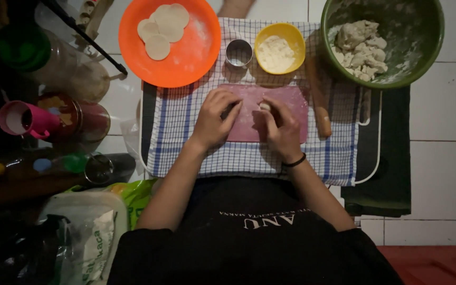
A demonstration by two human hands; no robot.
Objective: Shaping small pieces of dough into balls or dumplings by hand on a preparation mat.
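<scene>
A floor of white square tiles [444,111] with thin grey joints fills the right and upper parts of the frame. A strip of red flooring [434,264] shows at the lower right. The light is dim, and the left side lies in deep shadow.

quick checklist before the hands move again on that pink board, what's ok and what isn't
1. Small pale dough piece is on the pink rectangular board, at the right hand fingertips: ok.
2. Left hand rests on the board's left edge, apart from the dough piece: ok.
3. Wooden rolling pin lies just right of the board, untouched: ok.
4. Yellow bowl of flour and round metal cutter stand behind the board: ok.
5. Orange plate has bare room beside its dough discs: ok.
6. Whether the board is floured enough: cannot tell.
</scene>
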